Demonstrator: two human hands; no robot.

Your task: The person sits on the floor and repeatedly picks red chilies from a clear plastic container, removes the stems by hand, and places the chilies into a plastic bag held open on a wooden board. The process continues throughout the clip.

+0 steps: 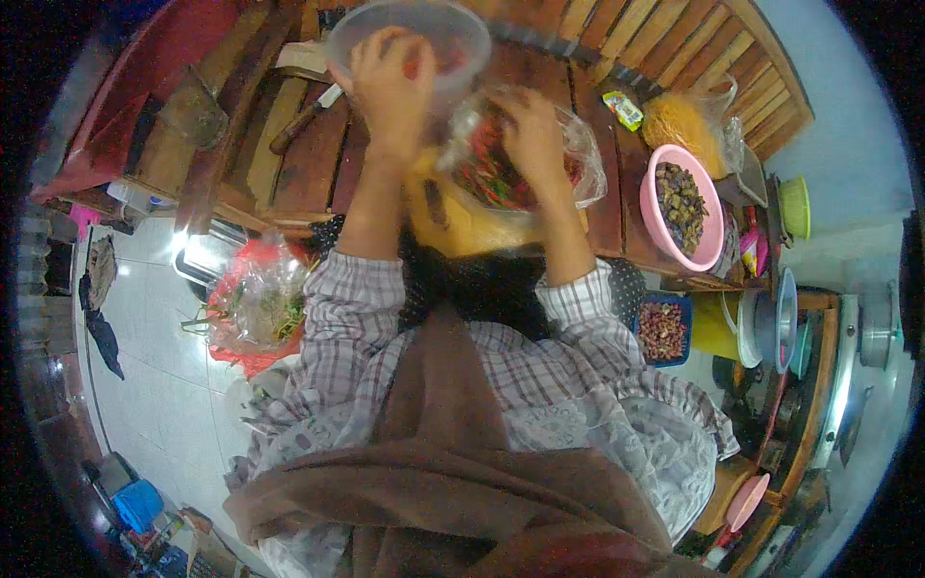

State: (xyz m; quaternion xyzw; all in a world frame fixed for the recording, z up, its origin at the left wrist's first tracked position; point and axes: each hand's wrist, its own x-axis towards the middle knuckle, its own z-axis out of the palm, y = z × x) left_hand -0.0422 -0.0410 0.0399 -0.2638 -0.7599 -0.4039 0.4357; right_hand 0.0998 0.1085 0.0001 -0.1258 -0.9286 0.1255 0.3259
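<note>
My left hand [390,79] is over the near left rim of a translucent plastic bowl [462,29]. Its fingers are curled and blurred. Red pieces show inside the bowl, and red is visible between the fingers. I cannot make out whether that hand holds anything. My right hand [533,137] reaches down into a clear plastic bag [591,162] of red chilies [488,148] with some green among them. Its fingertips are partly hidden against the chilies. Beneath the bag, close to my lap, is a yellow board [477,227].
A knife [300,126] lies left on the wooden bench [307,180]. To the right are a pink basin [650,209] of dark chopped pieces, a bag of orange-yellow food [676,130] and a small sachet [623,110]. Below stand a blue basket of shallots [661,331] and a red bag [249,271] with greens.
</note>
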